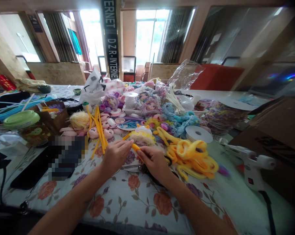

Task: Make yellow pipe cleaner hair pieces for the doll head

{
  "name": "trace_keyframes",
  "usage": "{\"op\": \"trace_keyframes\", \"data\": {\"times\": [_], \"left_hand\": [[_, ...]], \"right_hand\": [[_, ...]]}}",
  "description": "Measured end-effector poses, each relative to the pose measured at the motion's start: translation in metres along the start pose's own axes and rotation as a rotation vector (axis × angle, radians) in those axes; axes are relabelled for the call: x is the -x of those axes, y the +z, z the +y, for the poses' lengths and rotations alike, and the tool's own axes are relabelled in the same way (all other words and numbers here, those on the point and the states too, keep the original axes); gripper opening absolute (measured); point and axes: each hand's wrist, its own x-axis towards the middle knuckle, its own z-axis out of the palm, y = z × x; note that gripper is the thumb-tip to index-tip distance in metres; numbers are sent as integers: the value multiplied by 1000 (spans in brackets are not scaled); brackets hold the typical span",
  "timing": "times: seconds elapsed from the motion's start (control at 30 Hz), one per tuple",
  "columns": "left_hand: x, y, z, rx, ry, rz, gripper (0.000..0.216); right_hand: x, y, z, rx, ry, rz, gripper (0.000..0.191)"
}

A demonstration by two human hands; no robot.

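My left hand [116,155] and my right hand [154,160] meet over the flowered tablecloth [128,199], both closed in a pinch on a short orange fuzzy stem [135,147] held between them. Just beyond the fingers lies a small doll head with yellow hair [143,136]. Under my right hand lie scissors [131,166], partly hidden. A heap of yellow fuzzy stems [193,155] curls to the right of my right hand. A bundle of straight yellow stems [100,129] lies to the left, beyond my left hand.
A white glue gun [250,163] stands at the right by cardboard boxes [277,130]. White ribbon spools [198,133], doll faces [108,125] and blue stems [179,119] crowd the middle. A green-lidded jar [22,122] and a black phone [30,173] sit at the left.
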Motion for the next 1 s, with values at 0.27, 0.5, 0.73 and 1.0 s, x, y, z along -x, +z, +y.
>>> {"op": "trace_keyframes", "data": {"times": [0.27,0.5,0.73,1.0], "left_hand": [[0,2,4,293,-369,3,21],[-11,-2,10,1342,-754,-338,36],[-7,-6,23,1675,-904,-467,23],[-11,-5,12,1529,-1031,-199,26]], "right_hand": [[0,1,-2,-191,150,-29,28],[3,-5,-5,-1061,428,-311,26],[8,8,-2,-1216,467,-456,28],[3,8,-5,-1145,485,-397,28]]}}
